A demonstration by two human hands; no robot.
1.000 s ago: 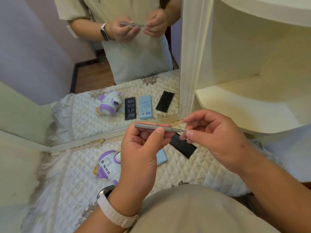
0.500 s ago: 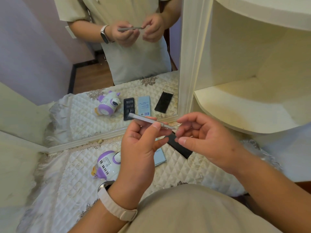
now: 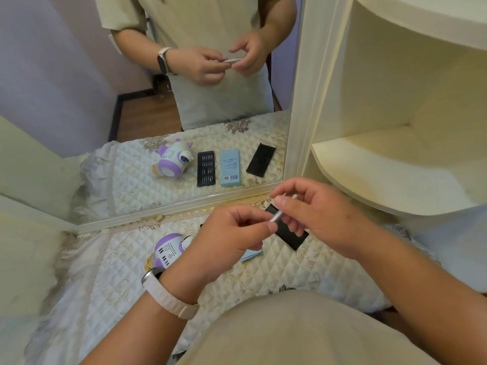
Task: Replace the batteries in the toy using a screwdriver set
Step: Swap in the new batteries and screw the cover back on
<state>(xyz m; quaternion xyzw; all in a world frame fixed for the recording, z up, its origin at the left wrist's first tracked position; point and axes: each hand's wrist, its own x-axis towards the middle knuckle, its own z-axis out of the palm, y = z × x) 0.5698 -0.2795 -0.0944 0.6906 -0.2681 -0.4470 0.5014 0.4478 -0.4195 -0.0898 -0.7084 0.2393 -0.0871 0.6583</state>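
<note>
A thin silver screwdriver (image 3: 277, 216) is held in the air above the quilted tabletop. My left hand (image 3: 224, 243) pinches its near end between thumb and fingers. My right hand (image 3: 313, 217) has its fingers curled round the far end, and most of the shaft is hidden there. Below my left hand stands the purple and white toy (image 3: 168, 250), partly covered by it. A black lid (image 3: 288, 234) lies under my right hand. My left hand covers the bit tray, so I see it only as a reflection in the mirror (image 3: 206, 168).
A mirror (image 3: 79, 101) rises at the back of the quilted cloth (image 3: 290, 267) and reflects me and the objects. A corner of a light blue box (image 3: 251, 255) shows under my left hand. A cream corner shelf (image 3: 395, 167) juts out at the right.
The screwdriver has swung from lying level to slanting up to the right. My right hand has closed over its far end, and both hands have come closer together.
</note>
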